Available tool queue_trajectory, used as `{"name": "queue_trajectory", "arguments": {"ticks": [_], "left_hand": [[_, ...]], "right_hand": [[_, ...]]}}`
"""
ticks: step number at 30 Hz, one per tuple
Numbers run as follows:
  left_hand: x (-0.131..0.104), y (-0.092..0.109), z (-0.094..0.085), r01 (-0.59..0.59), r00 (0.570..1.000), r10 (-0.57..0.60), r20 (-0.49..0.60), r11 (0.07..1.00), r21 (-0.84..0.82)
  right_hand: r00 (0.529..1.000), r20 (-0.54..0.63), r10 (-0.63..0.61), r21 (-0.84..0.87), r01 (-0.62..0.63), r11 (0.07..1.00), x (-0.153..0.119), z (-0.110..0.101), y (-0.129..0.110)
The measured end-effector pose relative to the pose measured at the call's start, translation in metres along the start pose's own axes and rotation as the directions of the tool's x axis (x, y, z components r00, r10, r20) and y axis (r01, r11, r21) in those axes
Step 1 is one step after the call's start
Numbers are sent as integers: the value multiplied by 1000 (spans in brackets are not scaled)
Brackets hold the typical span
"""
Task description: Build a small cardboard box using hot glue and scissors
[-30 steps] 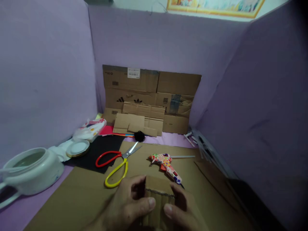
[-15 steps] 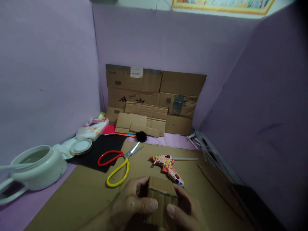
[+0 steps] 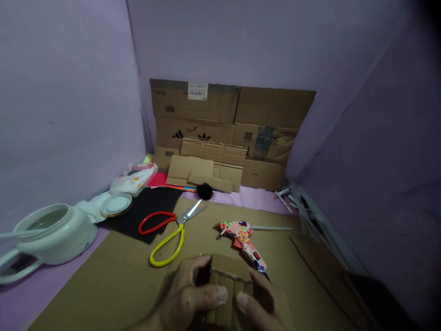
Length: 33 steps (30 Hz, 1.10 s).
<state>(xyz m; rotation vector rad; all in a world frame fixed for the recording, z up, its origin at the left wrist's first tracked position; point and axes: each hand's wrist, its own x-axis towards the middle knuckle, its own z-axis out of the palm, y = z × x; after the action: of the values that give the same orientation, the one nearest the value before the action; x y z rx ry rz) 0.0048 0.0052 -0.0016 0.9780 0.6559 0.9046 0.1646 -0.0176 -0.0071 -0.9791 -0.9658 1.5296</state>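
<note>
Brown and folded, one cardboard piece (image 3: pixel 231 267) sits at the near centre, pinched between the left hand (image 3: pixel 189 294) and the right hand (image 3: pixel 264 299), two thumbs (image 3: pixel 213 296) on its near face. Just beyond lie one pair of scissors (image 3: pixel 179 221) to the left and one flowered glue gun (image 3: pixel 241 233) to the right; one white pot (image 3: pixel 57 241) stands at the left.

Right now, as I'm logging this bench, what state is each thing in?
Cardboard piece: folded, gripped between left hand and right hand
Scissors: lying with blades parted
Glue gun: on its side, stick protruding from the back; power cannot be told
White pot: upright, uncovered
Black yarn: bundled
Printed cardboard: opened out, standing against the wall
</note>
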Motion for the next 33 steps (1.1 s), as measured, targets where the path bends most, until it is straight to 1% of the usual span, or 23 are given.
{"name": "queue_trajectory", "arguments": {"ticks": [2,6,7,10,12,15,17,21,25,26,28,29,30,31,32,33], "left_hand": [[0,-3,0,30,999,-32,-19,998,-54],[0,-8,-2,90,979,-118,-165,982,-168],[1,-8,-3,100,976,-130,-174,980,-169],[2,-7,-6,129,981,-145,-132,984,-119],[2,-7,-5,128,978,-134,-160,991,-48],[1,-8,-1,74,965,-57,-256,996,58],[1,-8,1,41,954,-14,-299,996,85],[2,-7,1,33,934,-5,-356,997,72],[4,-6,-2,29,922,-9,-387,999,44],[4,-6,-2,28,920,-11,-392,999,38],[5,-5,-3,28,917,-14,-399,999,30],[5,-4,-3,27,915,-12,-404,999,31],[5,-4,-3,23,911,-6,-412,999,37],[6,-4,-4,18,908,4,-420,999,49],[6,-4,-4,11,903,17,-429,998,62],[6,-4,-5,2,899,30,-437,997,71]], "right_hand": [[1000,-9,12,14,-12,1000,1,0,-1],[999,-30,30,18,-29,999,2,1,0],[999,-36,26,-1,-26,1000,2,1,1],[999,-48,-11,-66,8,998,2,1,3],[998,-44,-43,-97,39,995,2,2,4],[996,-31,-87,-142,81,987,2,4,4],[995,-22,-95,-171,90,981,3,6,3],[997,-47,-54,-220,43,975,7,8,4],[995,-94,40,-296,-67,953,8,6,10],[995,-86,49,-311,-74,948,7,4,9],[997,-79,19,-346,-45,937,5,-3,4],[995,-98,-24,-387,-16,922,5,-7,0],[986,-152,-71,-442,-3,897,6,-12,-6],[961,-243,-132,-530,-17,848,9,-18,-13],[930,-299,-213,-660,-40,750,13,-23,-20],[901,-339,-271,-774,-103,625,18,-28,-27]]}}
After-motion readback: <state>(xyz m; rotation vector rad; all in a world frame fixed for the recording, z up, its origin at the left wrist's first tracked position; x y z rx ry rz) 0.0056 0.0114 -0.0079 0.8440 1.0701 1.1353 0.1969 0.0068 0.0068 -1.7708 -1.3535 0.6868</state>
